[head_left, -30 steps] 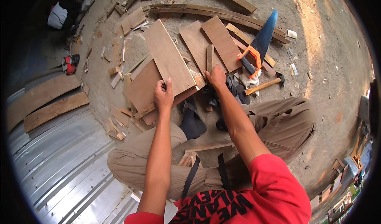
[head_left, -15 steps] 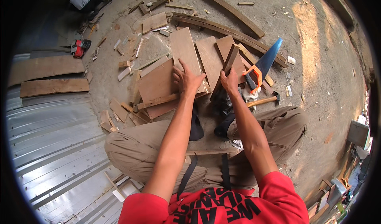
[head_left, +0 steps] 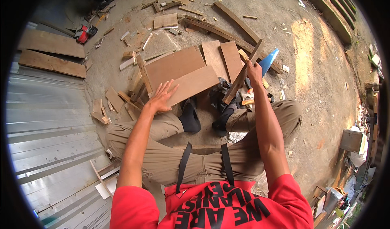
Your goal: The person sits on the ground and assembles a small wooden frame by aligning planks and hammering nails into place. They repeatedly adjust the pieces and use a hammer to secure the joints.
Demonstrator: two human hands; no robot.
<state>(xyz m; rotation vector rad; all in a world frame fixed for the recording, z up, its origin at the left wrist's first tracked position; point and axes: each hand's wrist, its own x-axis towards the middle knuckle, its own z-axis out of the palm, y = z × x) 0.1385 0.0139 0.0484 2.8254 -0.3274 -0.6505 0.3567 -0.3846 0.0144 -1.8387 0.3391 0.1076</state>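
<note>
My left hand (head_left: 162, 96) lies with spread fingers on the near left end of a long plywood board (head_left: 193, 85), which slants across in front of my feet. Behind it is a larger plywood panel (head_left: 174, 63), with a wooden strip (head_left: 144, 74) along its left edge. My right hand (head_left: 254, 71) is wrapped round a dark wooden batten (head_left: 239, 84), held at a slant. Beyond that hand shows the blue blade of a handsaw (head_left: 269, 61); its handle is mostly hidden. Two smaller plywood pieces (head_left: 216, 58) (head_left: 232, 60) lie between the panel and the batten.
Long timber beams (head_left: 235, 21) lie at the back among scattered offcuts (head_left: 165, 21). To the left are corrugated metal sheets (head_left: 48, 119) with two planks (head_left: 53, 63) and a red tool (head_left: 82, 36). A wooden handle (head_left: 248, 102) lies near my right foot.
The long board has turned from pointing away to lying crosswise and nearer, my left hand moving left and nearer with it. My right hand has moved right with the batten, now tilted more.
</note>
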